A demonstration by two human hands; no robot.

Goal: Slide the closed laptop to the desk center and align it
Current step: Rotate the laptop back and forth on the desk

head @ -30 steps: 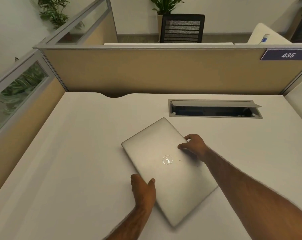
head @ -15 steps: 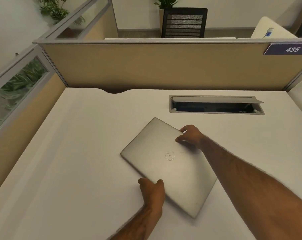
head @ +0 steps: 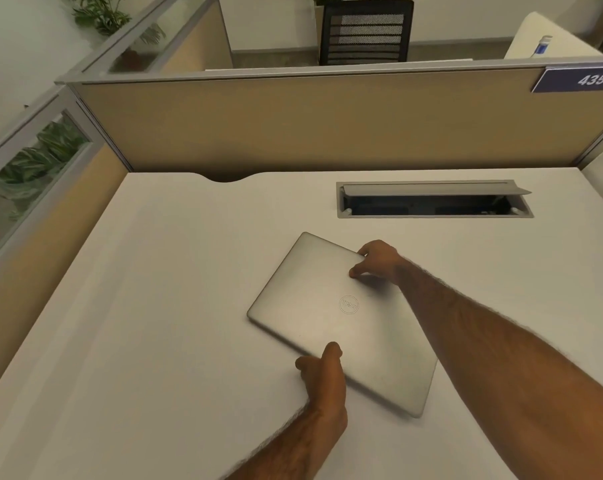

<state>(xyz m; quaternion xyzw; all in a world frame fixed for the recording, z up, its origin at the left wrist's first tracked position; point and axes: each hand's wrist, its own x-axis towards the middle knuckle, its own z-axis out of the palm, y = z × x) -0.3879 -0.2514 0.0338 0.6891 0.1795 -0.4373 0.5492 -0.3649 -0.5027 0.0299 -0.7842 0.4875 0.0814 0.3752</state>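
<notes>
A closed silver laptop (head: 331, 317) with a round logo lies flat on the white desk (head: 147, 306), turned at an angle to the desk's edges. My left hand (head: 322, 375) grips its near long edge, thumb on the lid. My right hand (head: 379, 259) pinches the far right corner, thumb on top and fingers over the edge. My right forearm crosses over the laptop's right end and hides part of it.
An open grey cable tray (head: 435, 200) is cut into the desk just behind the laptop. Tan partition walls (head: 327, 126) close off the back and left. A cable notch (head: 225, 178) dips into the desk's back edge. A black chair (head: 366, 32) stands beyond the partition.
The laptop has turned clockwise under both hands, its long edges now lying closer to level. My left hand slid right along the near edge; my right hand moved up with the far corner.
</notes>
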